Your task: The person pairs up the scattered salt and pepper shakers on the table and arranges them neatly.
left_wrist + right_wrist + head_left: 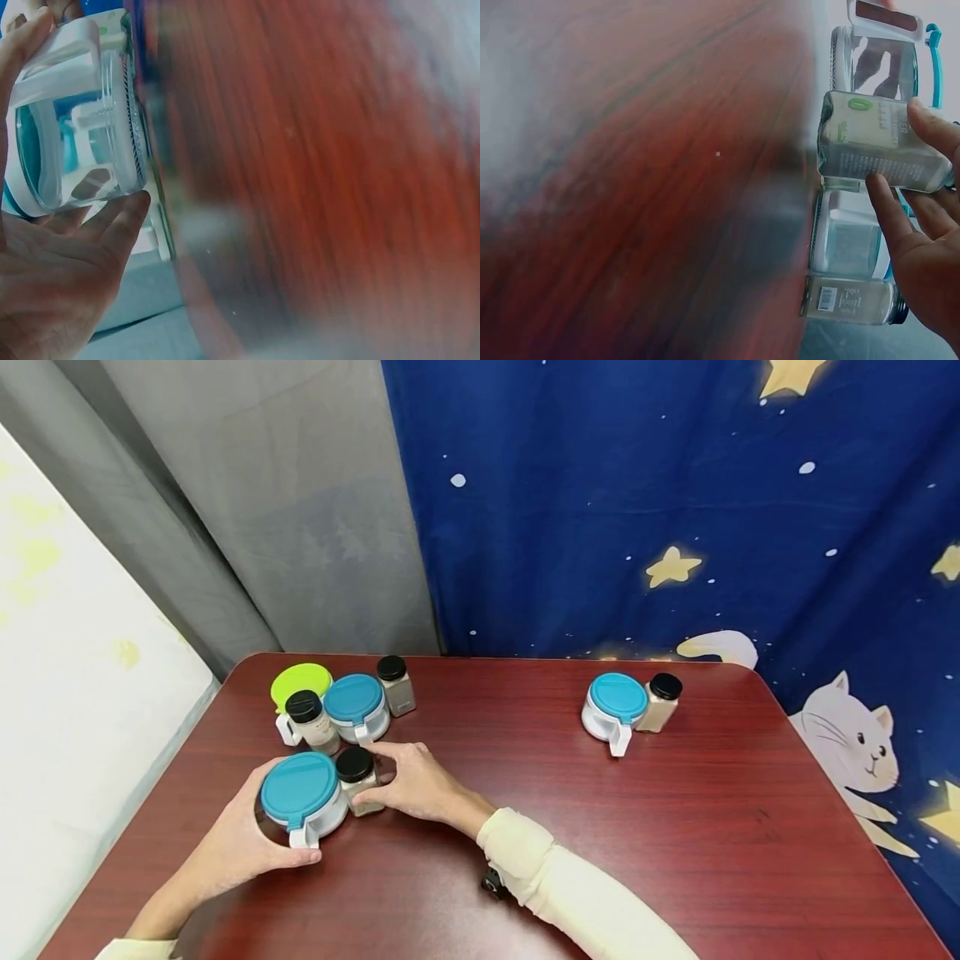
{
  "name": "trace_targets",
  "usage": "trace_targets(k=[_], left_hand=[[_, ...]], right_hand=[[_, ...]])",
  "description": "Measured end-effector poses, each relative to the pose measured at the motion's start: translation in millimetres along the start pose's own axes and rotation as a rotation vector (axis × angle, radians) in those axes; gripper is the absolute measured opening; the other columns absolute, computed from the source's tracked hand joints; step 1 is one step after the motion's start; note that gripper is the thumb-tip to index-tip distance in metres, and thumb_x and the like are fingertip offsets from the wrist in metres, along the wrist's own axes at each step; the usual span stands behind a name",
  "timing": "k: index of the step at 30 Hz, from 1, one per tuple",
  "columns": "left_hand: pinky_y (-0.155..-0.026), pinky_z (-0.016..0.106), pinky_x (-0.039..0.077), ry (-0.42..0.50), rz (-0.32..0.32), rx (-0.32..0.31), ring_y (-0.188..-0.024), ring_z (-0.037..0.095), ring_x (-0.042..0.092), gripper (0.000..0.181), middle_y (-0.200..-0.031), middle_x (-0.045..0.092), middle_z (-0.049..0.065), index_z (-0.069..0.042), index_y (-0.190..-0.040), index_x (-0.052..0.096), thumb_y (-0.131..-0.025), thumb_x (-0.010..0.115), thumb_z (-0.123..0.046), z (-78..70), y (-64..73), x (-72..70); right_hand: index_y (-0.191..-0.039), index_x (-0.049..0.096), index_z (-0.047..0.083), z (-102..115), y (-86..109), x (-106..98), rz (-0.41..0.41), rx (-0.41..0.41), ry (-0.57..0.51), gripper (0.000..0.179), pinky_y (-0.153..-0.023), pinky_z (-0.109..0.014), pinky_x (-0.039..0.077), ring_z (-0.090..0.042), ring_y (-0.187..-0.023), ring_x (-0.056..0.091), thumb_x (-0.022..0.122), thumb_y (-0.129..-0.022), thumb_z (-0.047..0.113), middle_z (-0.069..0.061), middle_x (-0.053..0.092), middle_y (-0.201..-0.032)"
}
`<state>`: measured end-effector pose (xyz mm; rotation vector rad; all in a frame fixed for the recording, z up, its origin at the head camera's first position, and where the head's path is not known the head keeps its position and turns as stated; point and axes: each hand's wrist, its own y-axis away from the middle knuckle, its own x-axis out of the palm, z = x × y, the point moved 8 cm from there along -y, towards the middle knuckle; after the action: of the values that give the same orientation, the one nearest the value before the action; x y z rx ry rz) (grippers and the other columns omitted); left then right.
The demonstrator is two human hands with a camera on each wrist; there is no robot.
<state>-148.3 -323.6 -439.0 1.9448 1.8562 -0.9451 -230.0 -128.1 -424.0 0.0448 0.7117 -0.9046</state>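
Head view: red-brown counter (675, 827) w/ lidded containers. At approx. 8 o'clock, a wide blue-lidded jar (300, 789) is held upright by the L hand (240, 835), fingers curled round its outer wall, thumb by the white handle (303, 837). Just beside, at the jar's 3 o'clock, a square black-capped shaker (357, 777) is pinched btwn thumb and fingers of the R hand (420, 783). Whether either base is off the counter can't be told.

Beyond, at 12 to 1 o'clock from the held pair: a green-lidded jar (302, 683), a pale shaker (318, 727), a second blue jar (354, 702) and a slim shaker (397, 689). At approx. 3 o'clock of the view: a third blue jar (617, 702) w/ a tan shaker (660, 706) beside it.

Walls look clear & rigid; glass vs. plastic can't be told. Judged stiff, fairly light, slippery if damp, breakable if glass. The jar is best gripped round its wall or handle, not by the lid; the shaker by opposite flat sides, below the cap.
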Motion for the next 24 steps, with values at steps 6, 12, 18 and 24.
trace_targets(k=[6,12,18,24], left_hand=[[-0.094,0.012,0.036,0.027,-0.02,0.019,-0.119,0.008,0.049,0.119,-0.139,0.051,-0.002,-0.02,-0.155,0.033,-0.058,0.102,-0.018,-7.9,1.6,2.8],[-0.094,0.012,0.037,0.03,-0.019,0.013,-0.119,0.008,0.05,0.12,-0.139,0.051,-0.004,-0.022,-0.155,0.032,-0.058,0.102,-0.018,-11.9,1.4,6.8],[-0.096,0.012,0.034,0.03,-0.018,0.008,-0.119,0.007,0.049,0.121,-0.139,0.051,-0.002,-0.023,-0.156,0.031,-0.058,0.102,-0.02,-16.8,2.9,11.7],[-0.095,0.016,0.037,-0.012,-0.011,-0.024,-0.119,0.008,0.049,0.121,-0.138,0.051,-0.006,-0.026,-0.156,0.031,-0.058,0.102,-0.026,-16.3,4.4,17.1]], right_hand=[[-0.135,0.066,0.008,2,5.3,-5,-0.012,-0.002,-0.057,0.071,-0.094,-0.018,0.046,0.003,-0.107,0.059,0.095,-0.073,0.026,0.005,0.07,-0.121],[-0.132,0.067,0.009,3,11.2,-9,-0.031,-0.024,-0.066,0.066,-0.093,-0.021,0.048,0.005,-0.103,0.059,0.094,-0.074,0.023,0.008,0.071,-0.116],[-0.13,0.069,0.01,4,18.5,-15,-0.068,-0.019,-0.066,0.064,-0.09,-0.018,0.048,0.005,-0.099,0.061,0.095,-0.073,0.022,0.009,0.072,-0.112],[-0.127,0.07,0.008,4,25.4,-18,-0.076,0.007,-0.204,0.06,-0.081,-0.019,0.053,0.004,-0.091,0.066,0.094,-0.072,0.011,0.008,0.073,-0.107]])
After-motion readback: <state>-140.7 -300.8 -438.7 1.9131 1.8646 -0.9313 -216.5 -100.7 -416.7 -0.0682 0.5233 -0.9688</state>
